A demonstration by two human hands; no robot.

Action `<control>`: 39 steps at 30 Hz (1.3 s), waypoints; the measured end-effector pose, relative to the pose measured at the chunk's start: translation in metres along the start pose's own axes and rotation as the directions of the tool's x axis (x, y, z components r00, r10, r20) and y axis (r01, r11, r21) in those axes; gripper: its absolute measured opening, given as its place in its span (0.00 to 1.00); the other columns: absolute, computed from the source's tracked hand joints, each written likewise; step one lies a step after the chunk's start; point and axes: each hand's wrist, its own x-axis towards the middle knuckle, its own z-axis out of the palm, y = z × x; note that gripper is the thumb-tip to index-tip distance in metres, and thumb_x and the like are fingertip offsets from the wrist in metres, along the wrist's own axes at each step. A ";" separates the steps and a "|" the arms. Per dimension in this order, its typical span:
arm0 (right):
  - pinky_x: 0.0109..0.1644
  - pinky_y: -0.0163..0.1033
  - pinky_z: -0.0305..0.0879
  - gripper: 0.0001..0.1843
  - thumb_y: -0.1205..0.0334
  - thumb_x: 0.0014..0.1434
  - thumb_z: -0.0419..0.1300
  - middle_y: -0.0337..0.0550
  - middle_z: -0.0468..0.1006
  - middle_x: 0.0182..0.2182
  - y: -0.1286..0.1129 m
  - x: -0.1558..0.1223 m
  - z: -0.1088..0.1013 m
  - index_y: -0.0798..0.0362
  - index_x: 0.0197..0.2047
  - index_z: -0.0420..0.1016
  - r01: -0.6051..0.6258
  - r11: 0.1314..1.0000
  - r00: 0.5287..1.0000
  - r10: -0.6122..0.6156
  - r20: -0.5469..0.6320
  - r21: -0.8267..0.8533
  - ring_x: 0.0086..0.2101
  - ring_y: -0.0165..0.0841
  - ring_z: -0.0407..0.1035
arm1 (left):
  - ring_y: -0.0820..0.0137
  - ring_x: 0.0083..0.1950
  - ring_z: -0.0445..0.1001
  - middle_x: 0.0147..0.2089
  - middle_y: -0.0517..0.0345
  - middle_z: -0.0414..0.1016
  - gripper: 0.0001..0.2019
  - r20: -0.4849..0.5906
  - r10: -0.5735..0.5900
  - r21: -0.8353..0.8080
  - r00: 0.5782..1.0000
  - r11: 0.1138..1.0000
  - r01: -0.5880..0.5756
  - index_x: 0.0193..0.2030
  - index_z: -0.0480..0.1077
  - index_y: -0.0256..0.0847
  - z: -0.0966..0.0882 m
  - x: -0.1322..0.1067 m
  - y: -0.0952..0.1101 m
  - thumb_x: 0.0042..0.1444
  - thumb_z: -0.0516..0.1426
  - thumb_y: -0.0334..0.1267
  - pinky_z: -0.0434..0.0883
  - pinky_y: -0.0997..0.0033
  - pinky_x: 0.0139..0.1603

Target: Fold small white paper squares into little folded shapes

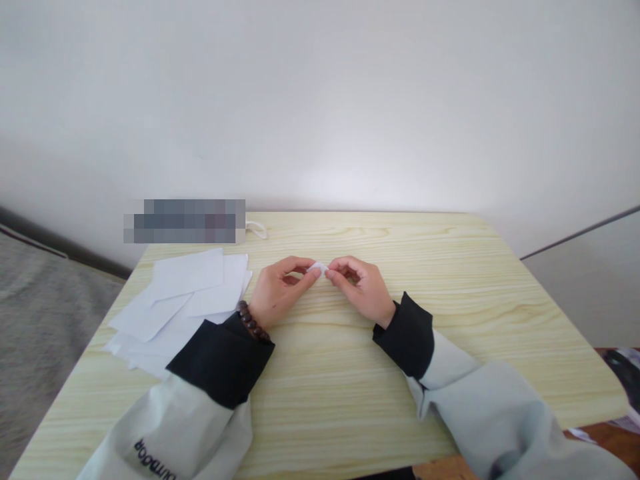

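Note:
Between my two hands, a little above the middle of the table, is a small piece of white paper [319,267], apparently folded. My left hand [285,287] pinches its left end between thumb and fingers. The right end is pinched by my right hand [361,285] in the same way. Most of the paper is hidden by the fingertips, so its full shape cannot be made out. Left of my left hand lies a loose pile of white paper sheets [187,275], overlapping at various angles; my left sleeve covers part of it.
The light wood-grain table [345,400] stands against a white wall [320,100]. A blurred-out object [185,221] sits at the back left corner, with a white cord loop [257,230] beside it. Grey fabric [45,333] lies beyond the left edge.

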 end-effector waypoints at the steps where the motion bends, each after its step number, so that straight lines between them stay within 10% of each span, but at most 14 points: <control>1: 0.33 0.33 0.65 0.09 0.56 0.58 0.57 0.39 0.74 0.27 0.000 0.000 0.000 0.52 0.34 0.71 0.008 1.000 1.000 -0.007 0.003 -0.013 0.27 0.28 0.67 | 0.68 0.35 0.75 0.38 0.53 0.78 0.18 -0.011 0.010 -0.008 1.000 1.000 -0.010 0.37 0.75 0.37 0.000 0.000 0.000 0.49 0.60 0.52 0.73 0.72 0.34; 39: 0.31 0.34 0.64 0.09 0.57 0.55 0.60 0.37 0.73 0.25 0.004 0.001 0.003 0.52 0.35 0.67 -0.083 0.993 0.995 0.079 0.055 0.079 0.26 0.28 0.68 | 0.70 0.32 0.74 0.32 0.57 0.78 0.15 0.087 -0.007 -0.004 0.996 1.000 0.007 0.33 0.73 0.38 -0.002 0.001 -0.006 0.49 0.59 0.49 0.70 0.72 0.34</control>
